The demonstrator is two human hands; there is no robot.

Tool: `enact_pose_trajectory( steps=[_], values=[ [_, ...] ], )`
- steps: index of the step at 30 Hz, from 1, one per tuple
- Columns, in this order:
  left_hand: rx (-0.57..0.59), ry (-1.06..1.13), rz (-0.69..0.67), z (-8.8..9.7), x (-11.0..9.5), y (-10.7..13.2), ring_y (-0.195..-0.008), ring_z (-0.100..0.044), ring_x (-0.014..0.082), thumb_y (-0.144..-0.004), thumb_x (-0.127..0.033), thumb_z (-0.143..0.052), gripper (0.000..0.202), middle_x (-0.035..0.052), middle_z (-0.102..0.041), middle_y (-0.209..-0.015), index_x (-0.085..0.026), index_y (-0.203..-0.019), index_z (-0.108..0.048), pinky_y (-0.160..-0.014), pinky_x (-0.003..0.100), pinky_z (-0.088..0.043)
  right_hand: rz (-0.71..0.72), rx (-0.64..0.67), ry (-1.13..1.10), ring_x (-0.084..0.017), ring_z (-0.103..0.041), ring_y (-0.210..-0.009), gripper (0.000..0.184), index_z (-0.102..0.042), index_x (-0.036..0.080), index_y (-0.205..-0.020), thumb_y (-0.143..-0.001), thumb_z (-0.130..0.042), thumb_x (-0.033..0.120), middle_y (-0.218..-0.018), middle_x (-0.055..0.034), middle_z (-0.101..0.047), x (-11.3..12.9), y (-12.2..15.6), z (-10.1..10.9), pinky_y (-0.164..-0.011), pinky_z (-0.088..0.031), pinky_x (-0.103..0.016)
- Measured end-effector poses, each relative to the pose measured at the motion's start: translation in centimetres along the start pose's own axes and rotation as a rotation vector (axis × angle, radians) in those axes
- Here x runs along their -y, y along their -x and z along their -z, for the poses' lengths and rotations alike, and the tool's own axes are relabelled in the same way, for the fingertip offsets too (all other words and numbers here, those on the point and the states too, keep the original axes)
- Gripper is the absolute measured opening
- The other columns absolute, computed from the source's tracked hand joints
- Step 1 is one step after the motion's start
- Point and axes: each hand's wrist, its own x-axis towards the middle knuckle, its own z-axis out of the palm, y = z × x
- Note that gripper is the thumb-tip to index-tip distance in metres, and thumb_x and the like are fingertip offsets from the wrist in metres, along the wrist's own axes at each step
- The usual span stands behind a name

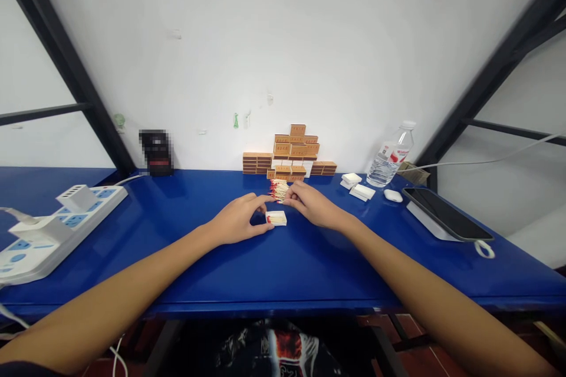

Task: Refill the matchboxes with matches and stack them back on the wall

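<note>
A small white matchbox tray with a few red-tipped matches in it lies on the blue table. My left hand curls beside the tray, thumb and fingertips touching its left end. My right hand is pinched just beyond the tray, its fingertips at the edge of a loose pile of matches. What the pinch holds is too small to make out. Behind the pile stands a stack of brown matchboxes against the wall.
Two white empty trays and a water bottle sit at the right, with a white earbud case and a phone on a stand. A power strip lies at the left. A dark small box stands by the wall.
</note>
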Motion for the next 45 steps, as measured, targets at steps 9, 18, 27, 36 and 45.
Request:
enact_pose_trajectory(
  steps=[9, 18, 27, 36, 45],
  values=[
    [0.008, 0.012, 0.009, 0.1, -0.2, -0.1, -0.099, -0.064, 0.024, -0.091, -0.041, -0.072, 0.06, 0.0038, -0.071, -0.104, -0.028, -0.145, -0.05, -0.087, 0.037, -0.052, 0.032, 0.103, -0.045, -0.018, -0.055, -0.086, 0.007, -0.063, 0.019, -0.093, -0.099, -0.061, 0.021, -0.092, -0.0039, -0.057, 2.5, 0.3, -0.7, -0.077, -0.043, -0.029],
    [0.009, 0.015, 0.011, 0.2, -0.4, 0.0, -0.1, -0.064, 0.0241, -0.091, -0.04, -0.072, 0.061, 0.0035, -0.071, -0.105, -0.026, -0.146, -0.049, -0.09, 0.038, -0.052, -0.022, -0.049, 0.081, -0.017, -0.053, -0.078, 0.006, -0.064, 0.019, -0.094, -0.098, -0.06, 0.02, -0.091, -0.0038, -0.057, -0.5, 0.1, 0.0, -0.073, -0.04, -0.029],
    [0.016, 0.014, 0.018, 0.3, -0.4, 0.0, -0.1, -0.064, 0.0242, -0.091, -0.04, -0.072, 0.061, 0.0038, -0.071, -0.106, -0.027, -0.146, -0.049, -0.088, 0.038, -0.052, 0.022, 0.037, -0.105, -0.014, -0.05, -0.072, 0.008, -0.07, 0.019, -0.088, -0.092, -0.069, 0.026, -0.083, -0.0002, -0.053, 1.8, 0.3, 0.3, -0.067, -0.04, -0.025],
    [0.006, 0.009, -0.002, 0.1, -0.2, 0.0, -0.099, -0.064, 0.0235, -0.092, -0.04, -0.071, 0.058, 0.0034, -0.07, -0.104, -0.028, -0.145, -0.05, -0.087, 0.036, -0.052, 0.016, 0.081, -0.081, -0.015, -0.052, -0.074, 0.006, -0.071, 0.018, -0.087, -0.092, -0.067, 0.019, -0.082, -0.0013, -0.056, 2.2, 0.2, -0.9, -0.067, -0.04, -0.026],
    [-0.005, 0.019, 0.001, 0.1, -0.1, 0.0, -0.099, -0.064, 0.0241, -0.091, -0.041, -0.071, 0.058, 0.0041, -0.071, -0.105, -0.028, -0.144, -0.051, -0.088, 0.038, -0.052, 0.023, 0.03, -0.061, -0.015, -0.053, -0.076, 0.005, -0.07, 0.019, -0.089, -0.093, -0.067, 0.021, -0.086, -0.0015, -0.055, 2.0, 0.2, -0.1, -0.07, -0.041, -0.026]
  ],
)
